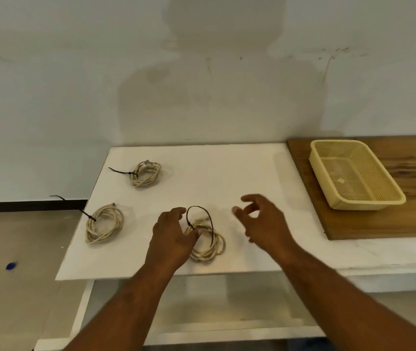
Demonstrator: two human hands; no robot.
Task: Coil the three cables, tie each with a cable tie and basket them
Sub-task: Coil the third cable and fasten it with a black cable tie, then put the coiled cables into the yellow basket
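Grip: left hand (174, 234) is pinching beige coiled cable (208, 245) near worktop (227, 173) front edge | right hand (260, 219) is hovering released | risk: loosely looped black cable tie (201, 211) could slip off, letting coil spring open

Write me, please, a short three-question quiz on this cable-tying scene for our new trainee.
1. True or false: the basket already holds a coil.
2. Which hand pinches the centre coil? A) left hand B) right hand C) both
3. How many coils have a black tie pulled tight?

Key:
1. False: no coil lies in it.
2. A: the right hand hovers open beside the coil.
3. Two: the far-left coil and the near-left coil. The centre tie is a loose loop.
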